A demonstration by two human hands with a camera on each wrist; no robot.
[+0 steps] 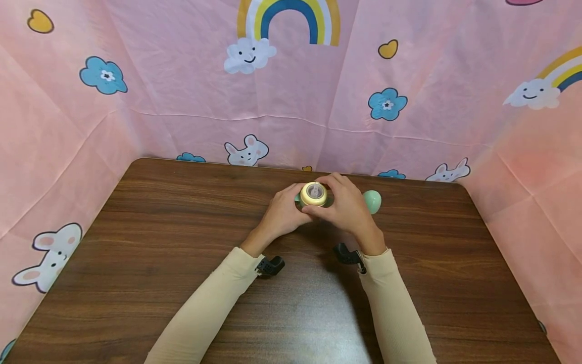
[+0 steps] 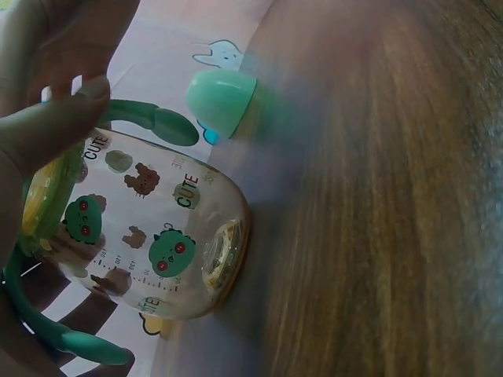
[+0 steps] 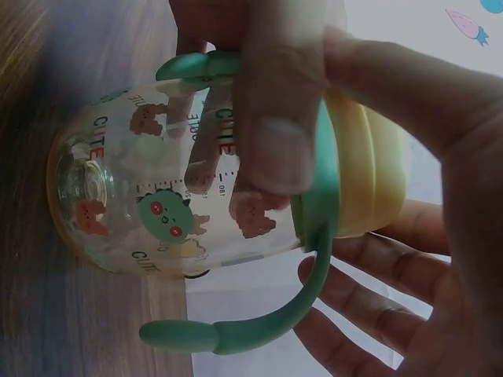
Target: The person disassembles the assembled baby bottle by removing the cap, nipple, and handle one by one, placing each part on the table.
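Observation:
A clear baby bottle [image 2: 157, 224] stands upright between the two hands, its base on or just above the table. Printed cartoon animals and a measuring scale cover its body. Its top is a yellow collar [image 1: 313, 201] with a clear spout in the middle, and green handles [image 3: 267, 326] curve down from the neck. The left hand [image 1: 284, 212] grips the upper body of the bottle from the left. Thumb and fingers of the right hand [image 1: 344, 205] curl round the yellow collar. Just right of the right hand, a green dome-shaped cap [image 1: 373, 202] sits on the table.
The brown wooden table [image 1: 136, 253] reaches back to a pink cloth backdrop [image 1: 182, 60] printed with rainbows, rabbits and flowers. More cloth hangs along both sides. Black wrist cameras are strapped at both sleeve cuffs.

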